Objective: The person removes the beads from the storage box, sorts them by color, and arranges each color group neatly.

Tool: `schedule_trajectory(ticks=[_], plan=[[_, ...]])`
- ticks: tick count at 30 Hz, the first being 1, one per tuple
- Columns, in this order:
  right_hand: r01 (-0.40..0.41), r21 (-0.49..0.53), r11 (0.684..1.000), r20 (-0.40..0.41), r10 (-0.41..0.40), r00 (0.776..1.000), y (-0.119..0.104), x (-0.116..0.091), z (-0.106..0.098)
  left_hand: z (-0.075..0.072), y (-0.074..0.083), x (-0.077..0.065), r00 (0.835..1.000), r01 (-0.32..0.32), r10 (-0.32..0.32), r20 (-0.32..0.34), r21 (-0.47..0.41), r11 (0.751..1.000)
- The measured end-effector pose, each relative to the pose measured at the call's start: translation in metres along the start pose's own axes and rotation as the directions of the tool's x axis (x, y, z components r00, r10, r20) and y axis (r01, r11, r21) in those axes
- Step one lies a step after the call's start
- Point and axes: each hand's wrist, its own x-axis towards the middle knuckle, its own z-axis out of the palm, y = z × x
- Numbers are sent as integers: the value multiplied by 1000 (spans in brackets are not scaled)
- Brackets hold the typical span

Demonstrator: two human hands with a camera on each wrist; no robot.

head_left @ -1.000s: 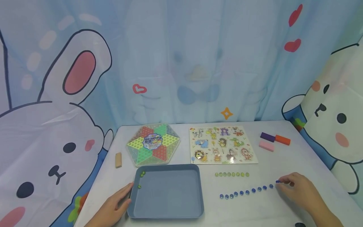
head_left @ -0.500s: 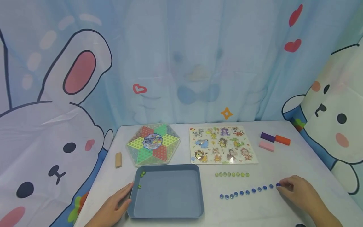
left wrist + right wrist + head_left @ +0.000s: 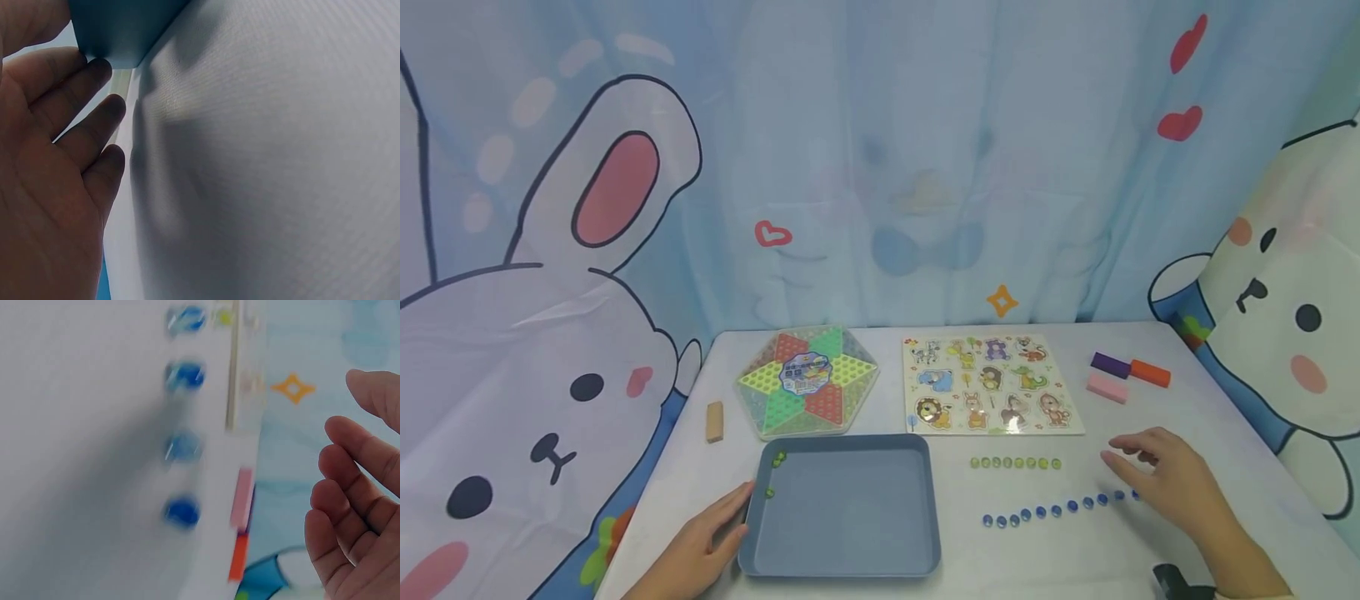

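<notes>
My left hand (image 3: 698,540) rests against the left side of the blue-grey tray (image 3: 853,510), its fingers extended along the wall. In the left wrist view, the fingertips (image 3: 112,106) lie close to the tray's edge (image 3: 122,37). A few small green marbles (image 3: 778,459) sit inside the tray at its left. Right of the tray, blue glass marbles (image 3: 1056,511) form a long slanting row on the white table. Over that row's right end hovers my right hand (image 3: 1176,483), holding nothing, thumb and fingers apart. It partly covers the last blue marble (image 3: 1136,495), which shows in the right wrist view.
A shorter row of yellow-green marbles (image 3: 1017,462) lies behind the blue one. Farther back are a hexagonal checkers board (image 3: 827,367) and an animal puzzle board (image 3: 992,385). Purple (image 3: 1110,365), orange (image 3: 1150,373) and pink blocks (image 3: 1107,387) lie back right, a wooden block (image 3: 714,422) left.
My right hand has set a blue marble down at the row's right end, let go, and lifted up and away from it. The left hand stays at the tray.
</notes>
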Motion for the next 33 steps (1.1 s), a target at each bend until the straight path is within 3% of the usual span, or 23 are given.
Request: schedule_trajectory(ticks=[5, 9, 13, 18, 22, 27, 33], plan=[[140, 37, 989, 12, -140, 990, -53, 22, 11, 0, -1, 1, 1000, -16, 16, -9, -3, 1000], [268, 91, 959, -22, -267, 963, -97, 38, 22, 1, -3, 2, 999, -41, 41, -27, 4, 999], [392, 125, 911, -70, -386, 920, -138, 52, 38, 3, -4, 3, 998, -50, 50, -34, 14, 999], [509, 187, 840, -72, -505, 860, -185, 63, 55, 3, -3, 2, 999, -31, 31, -15, 4, 1000], [574, 206, 793, -38, -580, 814, -220, 65, 67, 2, -4, 1, 1000, -29, 28, -12, -9, 1000], [621, 192, 760, 26, -637, 771, -261, 62, 88, 2, -6, 2, 998, -49, 50, -33, 13, 999], [704, 181, 687, 84, -724, 685, -307, 49, 121, 2, -7, 2, 997, -56, 57, -43, 10, 998]])
